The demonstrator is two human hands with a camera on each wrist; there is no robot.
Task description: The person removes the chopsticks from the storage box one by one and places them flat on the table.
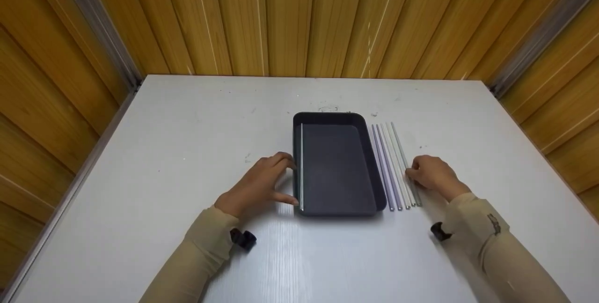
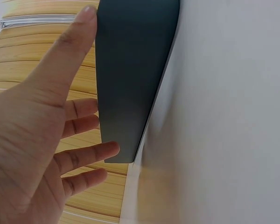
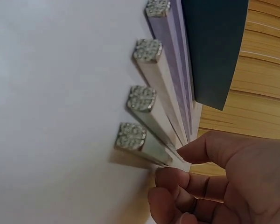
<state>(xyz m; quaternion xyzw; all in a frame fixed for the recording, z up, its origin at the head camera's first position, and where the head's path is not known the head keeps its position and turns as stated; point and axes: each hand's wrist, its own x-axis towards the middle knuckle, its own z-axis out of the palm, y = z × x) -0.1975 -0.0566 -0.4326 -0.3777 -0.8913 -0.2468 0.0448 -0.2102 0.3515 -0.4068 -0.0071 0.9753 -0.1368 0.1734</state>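
A dark rectangular tray [image 1: 334, 167] stands near the middle of the white table. One pale chopstick [image 1: 302, 167] lies lengthwise inside it, along the left wall. My left hand [image 1: 259, 183] is at the tray's left side, thumb and fingertips spread along the rim; in the left wrist view its fingers are extended against the tray's outer wall. To the right of the tray, several chopsticks with glittery ends lie side by side: purple chopsticks [image 1: 389, 167], whitish ones [image 1: 395, 167] and a grey-green chopstick [image 3: 151, 148] outermost. My right hand [image 1: 433, 174] pinches the grey-green one between thumb and forefinger.
Yellow wood-panel walls [image 1: 290, 22] enclose the table [image 1: 210, 111] at the back and both sides. A black wrist device [image 1: 243, 239] sits at the left sleeve, another black device [image 1: 441, 231] at the right sleeve. Small dark marks dot the tabletop behind the tray.
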